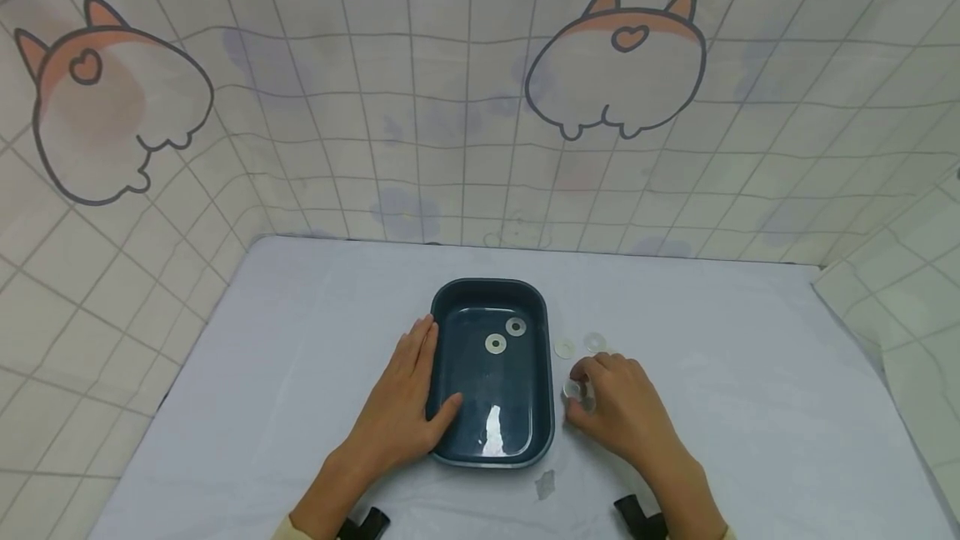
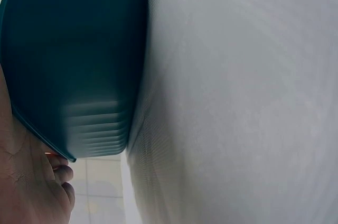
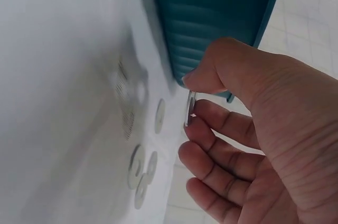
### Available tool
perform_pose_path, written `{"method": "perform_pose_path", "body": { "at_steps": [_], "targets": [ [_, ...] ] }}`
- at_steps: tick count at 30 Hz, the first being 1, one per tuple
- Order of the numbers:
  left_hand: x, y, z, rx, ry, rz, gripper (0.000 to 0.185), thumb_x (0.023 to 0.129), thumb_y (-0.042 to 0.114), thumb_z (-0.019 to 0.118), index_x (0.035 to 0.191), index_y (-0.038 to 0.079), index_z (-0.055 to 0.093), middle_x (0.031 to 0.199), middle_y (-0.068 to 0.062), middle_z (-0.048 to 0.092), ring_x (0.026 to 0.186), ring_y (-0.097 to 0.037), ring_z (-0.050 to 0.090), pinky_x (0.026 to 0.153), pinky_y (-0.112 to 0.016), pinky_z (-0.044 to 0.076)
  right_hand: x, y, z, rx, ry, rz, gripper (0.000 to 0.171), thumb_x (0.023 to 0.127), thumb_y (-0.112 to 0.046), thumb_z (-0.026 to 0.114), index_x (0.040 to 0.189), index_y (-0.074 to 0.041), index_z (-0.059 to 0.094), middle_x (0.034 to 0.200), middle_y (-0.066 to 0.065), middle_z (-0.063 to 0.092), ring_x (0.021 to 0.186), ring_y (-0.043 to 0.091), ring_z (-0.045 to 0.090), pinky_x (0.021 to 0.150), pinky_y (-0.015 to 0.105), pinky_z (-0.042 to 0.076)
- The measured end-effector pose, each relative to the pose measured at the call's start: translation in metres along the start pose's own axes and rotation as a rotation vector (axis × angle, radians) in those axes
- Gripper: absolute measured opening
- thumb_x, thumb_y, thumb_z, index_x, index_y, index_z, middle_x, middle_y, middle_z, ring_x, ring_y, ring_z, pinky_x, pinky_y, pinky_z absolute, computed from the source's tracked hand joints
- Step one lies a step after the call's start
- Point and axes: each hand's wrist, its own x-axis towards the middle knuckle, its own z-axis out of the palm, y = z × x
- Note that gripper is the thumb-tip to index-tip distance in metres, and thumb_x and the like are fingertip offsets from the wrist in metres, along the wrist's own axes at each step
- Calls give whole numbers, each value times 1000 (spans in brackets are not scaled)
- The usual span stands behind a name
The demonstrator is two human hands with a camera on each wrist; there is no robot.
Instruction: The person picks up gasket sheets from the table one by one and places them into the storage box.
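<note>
Right hand (image 1: 617, 407) pinches a thin round silver metal washer (image 3: 190, 108) between the thumb and the forefinger, holding it on edge just above the pale grey table cloth (image 1: 750, 373); the other fingers (image 3: 211, 168) curl loosely beneath it. The washer sits at the fingertips, just right of the dark teal rectangular plastic tray (image 1: 450, 340) and close to its long wall. It is flat, small and shiny, with a hole at its centre that shows in the head view.

More loose washers (image 1: 565, 347) lie flat on the cloth just beyond the hand, near the tray's right side. Two washers in the tray (image 1: 496, 343) rest side by side on its floor, toward the far end.

Left hand (image 1: 401, 407) lies against the tray's left wall, fingers straight along the rim and the thumb hooked over the edge into the tray. A checked curtain with cartoon animal prints (image 1: 615, 65) stands behind the table.
</note>
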Motion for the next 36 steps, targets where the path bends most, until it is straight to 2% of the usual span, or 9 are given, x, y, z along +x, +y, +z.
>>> {"method": "perform_pose_path", "body": {
  "at_steps": [4, 12, 18, 29, 36],
  "targets": [
    [0, 0, 0, 2, 5, 4, 98, 97, 48, 65, 169, 3, 17, 180, -11, 14, 168, -27, 18, 136, -49, 24, 1, 1, -2, 7, 12, -20, 21, 76, -17, 86, 92, -11, 75, 77, -3, 63, 77, 16, 52, 80, 40, 54],
    [0, 0, 0, 2, 7, 2, 98, 97, 48, 65, 169, 3, 17, 180, -10, 12, 168, -27, 17, 136, -50, 24, 5, 1, -6, 1, 32, -67, 24, 77, -19, 87, 96, -12, 75, 82, -3, 68, 83, 17, 57, 93, 44, 56],
    [0, 0, 0, -5, 4, 7, 98, 97, 48, 65, 170, 4, 16, 180, -11, 13, 168, -27, 17, 136, -50, 24, 8, 0, -10, -8, 50, -106, 23, 76, -17, 86, 95, -12, 74, 83, -2, 68, 82, 16, 56, 90, 43, 56],
    [0, 0, -1, -8, 0, 4, 99, 97, 48, 66, 170, 4, 16, 180, -10, 13, 168, -27, 17, 136, -50, 23, 17, -3, -17, -22, 57, -117, 24, 76, -16, 84, 98, -10, 74, 90, 2, 73, 88, 20, 62, 94, 46, 57],
    [0, 1, -1, -12, -3, 0, 98, 97, 47, 66, 169, 3, 16, 181, -9, 12, 168, -28, 17, 136, -50, 22, 23, -5, -19, -18, 53, -115, 24, 78, -18, 83, 99, -10, 74, 91, 3, 72, 89, 21, 61, 92, 45, 57]
  ]
}}
